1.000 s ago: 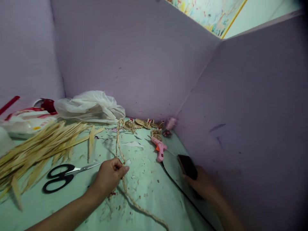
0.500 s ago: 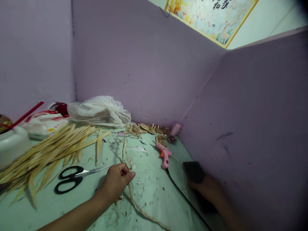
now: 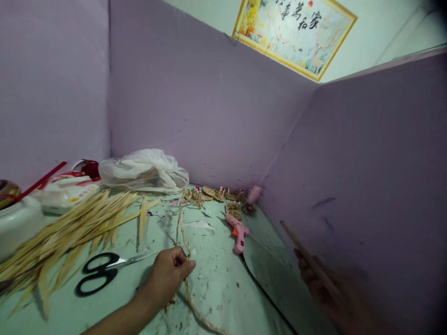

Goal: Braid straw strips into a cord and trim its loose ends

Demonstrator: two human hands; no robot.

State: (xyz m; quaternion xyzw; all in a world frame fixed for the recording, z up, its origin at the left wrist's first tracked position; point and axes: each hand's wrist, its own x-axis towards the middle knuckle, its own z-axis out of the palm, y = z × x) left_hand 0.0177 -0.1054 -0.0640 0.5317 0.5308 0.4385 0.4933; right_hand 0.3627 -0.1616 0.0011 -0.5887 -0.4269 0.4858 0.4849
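Observation:
A braided straw cord (image 3: 190, 295) runs over the pale green table, and my left hand (image 3: 172, 269) pinches it between thumb and fingers. Just left of that hand lie black-handled scissors (image 3: 99, 274), blades pointing toward it. On the right, my right hand (image 3: 326, 284) is raised and wrapped round a smartphone (image 3: 314, 260), seen almost edge-on and a little blurred. Its screen is turned from view. Between my hands, farther back, a pink hot glue gun (image 3: 238, 230) lies on its side with its black cable trailing forward.
Dry straw strips (image 3: 73, 237) are heaped at left, near a white pot (image 3: 21, 223). Behind them sit a wipes packet (image 3: 66, 190) and a white plastic bag (image 3: 145, 172). Small woven straw pieces (image 3: 213, 194) line the back edge. Purple partitions (image 3: 195, 102) enclose the table.
My right hand has lifted the phone from low at the table's right side and turned it edge-on. My left hand keeps its pinch on the cord. The head view has shifted, showing more wall picture.

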